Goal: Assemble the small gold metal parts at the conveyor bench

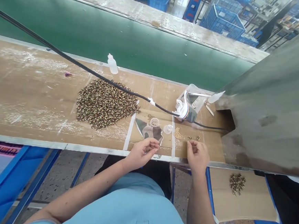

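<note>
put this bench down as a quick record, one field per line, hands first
left hand: fingers curled at the near edge of a camouflage cloth; whether it holds anything is unclear
right hand: fingertips beside small metal parts; grip unclear
beyond and between hands: clear round dish, small tan pieces
biggest heap: brown and gold parts, left of the cloth
bottles: white bottle beyond the heap, second bottle at right
cable: black cable crossing the view

black cable (pixel 110 81) slanting across; green belt (pixel 154 50) beyond; farther back, blue crates (pixel 223 23) beside blue stools (pixel 192 6)
</note>
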Tool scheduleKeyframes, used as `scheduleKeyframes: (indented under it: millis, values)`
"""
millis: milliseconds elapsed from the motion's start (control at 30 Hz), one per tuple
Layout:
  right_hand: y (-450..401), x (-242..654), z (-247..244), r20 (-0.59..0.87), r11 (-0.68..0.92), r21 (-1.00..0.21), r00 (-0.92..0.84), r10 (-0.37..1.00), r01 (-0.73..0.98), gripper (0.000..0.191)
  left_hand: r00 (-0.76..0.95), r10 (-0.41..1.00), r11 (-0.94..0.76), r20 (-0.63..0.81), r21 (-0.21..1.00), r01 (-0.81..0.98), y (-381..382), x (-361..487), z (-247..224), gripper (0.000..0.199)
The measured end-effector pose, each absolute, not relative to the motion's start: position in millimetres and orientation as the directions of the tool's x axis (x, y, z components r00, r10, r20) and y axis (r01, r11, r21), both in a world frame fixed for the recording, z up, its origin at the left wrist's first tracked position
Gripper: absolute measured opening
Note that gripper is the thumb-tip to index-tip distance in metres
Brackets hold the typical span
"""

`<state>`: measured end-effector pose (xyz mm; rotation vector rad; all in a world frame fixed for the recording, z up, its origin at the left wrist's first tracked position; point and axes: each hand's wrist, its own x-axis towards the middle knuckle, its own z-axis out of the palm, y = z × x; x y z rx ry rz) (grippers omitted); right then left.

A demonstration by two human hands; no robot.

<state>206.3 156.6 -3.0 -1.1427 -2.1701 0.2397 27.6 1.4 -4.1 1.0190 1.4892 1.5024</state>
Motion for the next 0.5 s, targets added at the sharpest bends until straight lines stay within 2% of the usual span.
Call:
scheduleKeyframes:
  millis: [133, 500]
  values:
    - [156, 197, -3, 0.416, 0.706, -0.369, -0.572, 0.707, 0.604, 0.024, -0.378, 0.926, -0.004, 0.011, 1.000, 0.021, 2, 27, -2, 0.018]
    - [163, 190, 0, 0.421, 0.786, -0.182, -0.675, 0.606, 0.591, 0.025, -0.373, 0.928, 0.018, 0.016, 0.996, 0.088, 2, 26, -2, 0.013]
